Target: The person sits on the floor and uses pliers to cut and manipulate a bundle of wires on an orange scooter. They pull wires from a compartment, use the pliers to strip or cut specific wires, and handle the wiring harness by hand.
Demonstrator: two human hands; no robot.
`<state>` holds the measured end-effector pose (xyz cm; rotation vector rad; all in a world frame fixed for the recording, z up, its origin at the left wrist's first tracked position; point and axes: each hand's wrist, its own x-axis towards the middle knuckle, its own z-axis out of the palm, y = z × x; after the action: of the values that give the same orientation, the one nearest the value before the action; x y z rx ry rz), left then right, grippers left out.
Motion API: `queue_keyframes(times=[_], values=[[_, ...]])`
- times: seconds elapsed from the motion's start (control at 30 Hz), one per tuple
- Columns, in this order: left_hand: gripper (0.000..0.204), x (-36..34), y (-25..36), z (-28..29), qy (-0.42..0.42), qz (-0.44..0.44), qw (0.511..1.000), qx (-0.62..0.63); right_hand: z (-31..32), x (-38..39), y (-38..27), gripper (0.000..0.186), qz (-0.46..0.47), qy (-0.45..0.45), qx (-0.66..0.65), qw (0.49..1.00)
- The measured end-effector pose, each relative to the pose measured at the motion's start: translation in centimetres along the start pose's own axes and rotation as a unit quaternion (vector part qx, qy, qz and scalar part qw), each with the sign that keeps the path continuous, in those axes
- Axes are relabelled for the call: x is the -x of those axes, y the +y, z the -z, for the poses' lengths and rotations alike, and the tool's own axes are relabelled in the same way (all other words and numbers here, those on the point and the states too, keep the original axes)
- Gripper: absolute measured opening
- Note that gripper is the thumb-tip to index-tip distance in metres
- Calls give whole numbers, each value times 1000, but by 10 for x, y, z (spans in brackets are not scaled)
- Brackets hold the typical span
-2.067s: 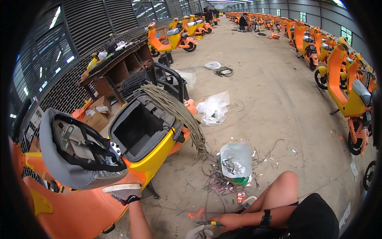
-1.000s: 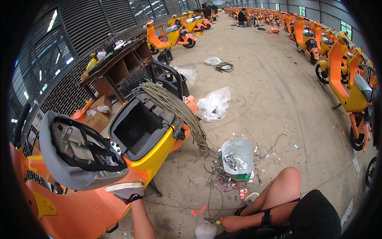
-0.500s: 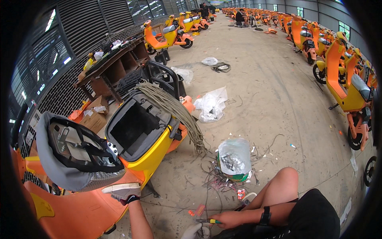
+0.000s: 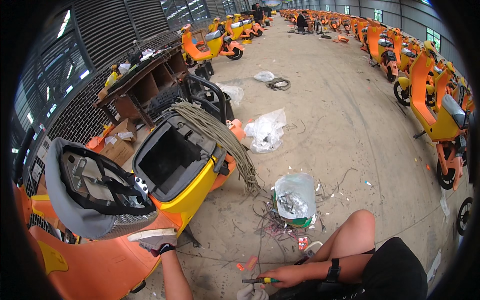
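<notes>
At the lower edge, my right hand (image 4: 286, 276) is closed round the yellow and green handles of a pair of pliers (image 4: 252, 281). Their dark jaws point left. Just below the jaws shows my left hand (image 4: 253, 292) in a pale glove, cut off by the picture's edge. Its fingers are curled; whatever they hold is too small to make out. My shoe (image 4: 156, 241) rests on the orange footboard (image 4: 100, 260) of a scooter whose grey seat (image 4: 90, 195) is tipped up, baring the black storage box (image 4: 170, 157). A bundle of grey-green cables (image 4: 220, 132) hangs over the scooter's rear.
A bin with a clear plastic liner (image 4: 295, 197) stands amid wire scraps (image 4: 270, 225). White plastic bags (image 4: 266, 131) lie on the concrete floor. A brown desk (image 4: 145, 90) and cardboard boxes (image 4: 120, 145) are at left. Orange-yellow scooters (image 4: 430, 95) line the right; people (image 4: 302, 21) are far off.
My left hand has shifted slightly under the pliers. The pliers have tilted a little and moved slightly left and down; my right hand still grips them.
</notes>
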<state>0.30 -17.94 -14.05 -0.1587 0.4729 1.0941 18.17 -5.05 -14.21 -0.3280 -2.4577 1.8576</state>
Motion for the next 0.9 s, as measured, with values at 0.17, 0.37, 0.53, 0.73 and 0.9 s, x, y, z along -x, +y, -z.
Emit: queue_keyframes(times=[0.17,0.37,0.53,0.73,0.9], values=[[31,0,7,-5,113,-4,990,-84,0,3,3,58,-30,3,28,999],[30,-2,30,-10,94,27,932,-350,-2,3,11,59,-69,11,61,996],[29,-11,26,7,159,57,872,-460,-7,3,22,58,-91,11,128,987],[24,-23,11,33,101,-253,572,-774,-18,4,34,51,-117,-4,181,976],[20,-33,-6,54,112,-340,250,-900,-22,8,35,46,-149,5,175,973]])
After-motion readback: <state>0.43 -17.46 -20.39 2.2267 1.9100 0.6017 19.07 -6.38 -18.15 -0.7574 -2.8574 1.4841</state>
